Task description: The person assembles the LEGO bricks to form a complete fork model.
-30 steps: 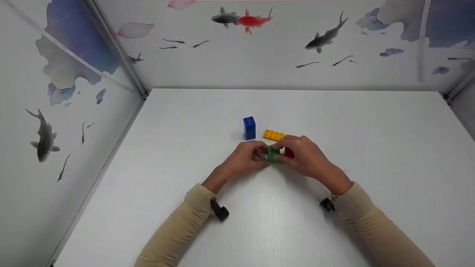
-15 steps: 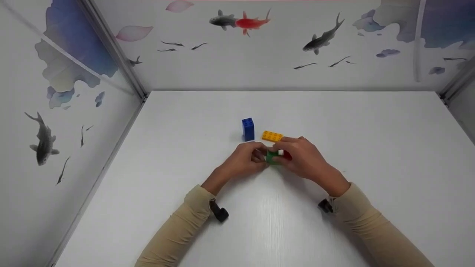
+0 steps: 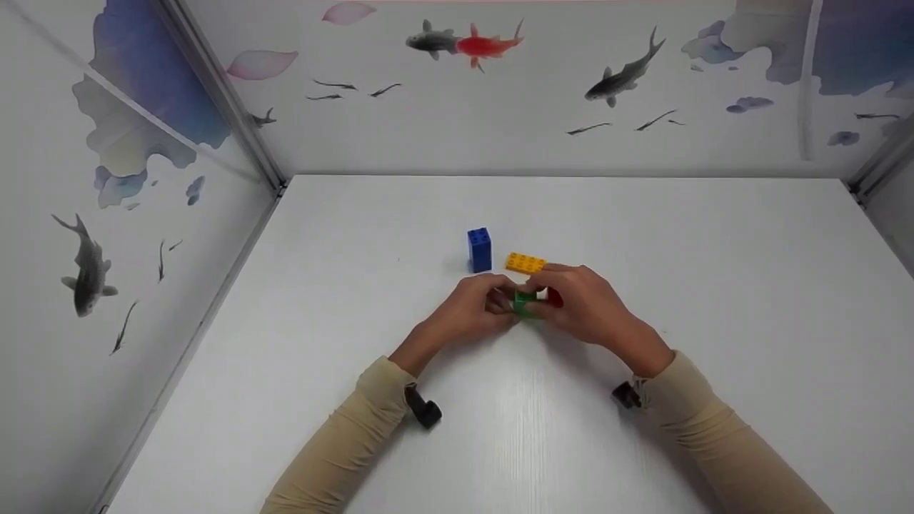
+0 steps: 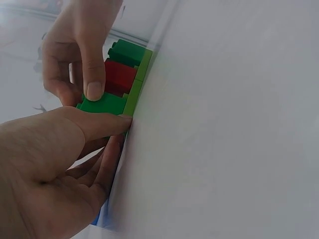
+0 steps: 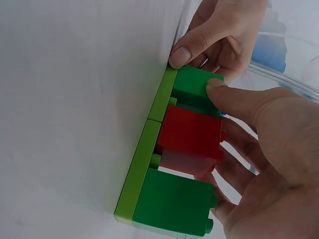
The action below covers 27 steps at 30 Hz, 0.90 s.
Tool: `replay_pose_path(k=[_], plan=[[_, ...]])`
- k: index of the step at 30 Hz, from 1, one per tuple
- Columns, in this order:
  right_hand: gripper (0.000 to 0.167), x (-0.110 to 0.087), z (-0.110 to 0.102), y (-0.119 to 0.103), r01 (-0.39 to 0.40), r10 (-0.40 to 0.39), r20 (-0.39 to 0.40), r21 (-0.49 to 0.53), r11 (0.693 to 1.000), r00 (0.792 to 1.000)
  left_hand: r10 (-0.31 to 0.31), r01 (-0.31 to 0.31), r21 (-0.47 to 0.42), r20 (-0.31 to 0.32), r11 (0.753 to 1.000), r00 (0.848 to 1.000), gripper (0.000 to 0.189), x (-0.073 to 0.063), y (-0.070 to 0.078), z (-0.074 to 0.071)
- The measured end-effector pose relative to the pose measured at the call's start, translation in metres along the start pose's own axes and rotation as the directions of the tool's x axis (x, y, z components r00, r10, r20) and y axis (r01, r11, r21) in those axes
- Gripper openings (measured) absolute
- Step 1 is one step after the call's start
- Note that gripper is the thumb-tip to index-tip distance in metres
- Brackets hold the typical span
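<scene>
Two flat light green bricks lie end to end as a base on the table. On the base stand a green brick at the left end, a red brick in the middle and another green brick at the right end. My right hand pinches the left-end green brick, its thumb on the near side. My left hand grips the base's left end, thumb at the light green edge. In the head view, the right hand hides most of the red brick and the right-end green one.
A tall blue brick stands upright behind the left hand. Beside it a flat yellow brick lies studs up, just behind the right hand's fingers. White printed walls border the white table at the back and left.
The right thumb and fingers cover slightly more of the left-end green brick than a second ago. Both hands keep their places, and the blue and yellow bricks have not moved.
</scene>
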State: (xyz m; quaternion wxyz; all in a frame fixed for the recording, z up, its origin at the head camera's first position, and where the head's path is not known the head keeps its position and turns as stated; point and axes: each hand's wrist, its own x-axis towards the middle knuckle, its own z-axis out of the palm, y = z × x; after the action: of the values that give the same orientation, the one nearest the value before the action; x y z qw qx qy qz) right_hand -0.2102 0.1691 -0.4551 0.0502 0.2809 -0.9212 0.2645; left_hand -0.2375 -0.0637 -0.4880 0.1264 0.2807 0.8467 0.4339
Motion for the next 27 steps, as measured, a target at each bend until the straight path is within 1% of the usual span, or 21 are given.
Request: replay_pose_path(k=[3, 5, 10, 17, 27], plan=[[0.019, 0.0, 0.001, 0.001, 0.026, -0.026, 0.001, -0.017, 1.0, 1.0, -0.013, 0.013, 0.004, -0.001, 1.0, 1.0, 0.039, 0.0, 0.0, 0.0], [0.019, 0.0, 0.002, 0.001, 0.04, -0.04, -0.001, -0.02, 0.999, 0.999, -0.01, 0.011, 0.013, -0.004, 1.0, 1.0, 0.039, -0.001, 0.0, 0.0], [0.021, 0.0, 0.001, 0.003, 0.025, -0.025, 0.017, 0.031, 0.999, 1.0, 0.006, -0.005, 0.031, -0.009, 1.0, 1.0, 0.04, 0.0, -0.001, 0.0], [0.026, 0.0, -0.001, 0.007, -0.007, 0.003, 0.052, 0.075, 0.997, 0.999, 0.004, -0.004, 0.009, -0.005, 1.0, 1.0, 0.039, 0.001, -0.002, 0.0], [0.034, 0.001, -0.002, 0.014, -0.008, -0.003, 0.072, 0.149, 0.989, 0.997, -0.013, 0.013, 0.006, -0.007, 1.0, 1.0, 0.038, -0.001, -0.001, 0.0]])
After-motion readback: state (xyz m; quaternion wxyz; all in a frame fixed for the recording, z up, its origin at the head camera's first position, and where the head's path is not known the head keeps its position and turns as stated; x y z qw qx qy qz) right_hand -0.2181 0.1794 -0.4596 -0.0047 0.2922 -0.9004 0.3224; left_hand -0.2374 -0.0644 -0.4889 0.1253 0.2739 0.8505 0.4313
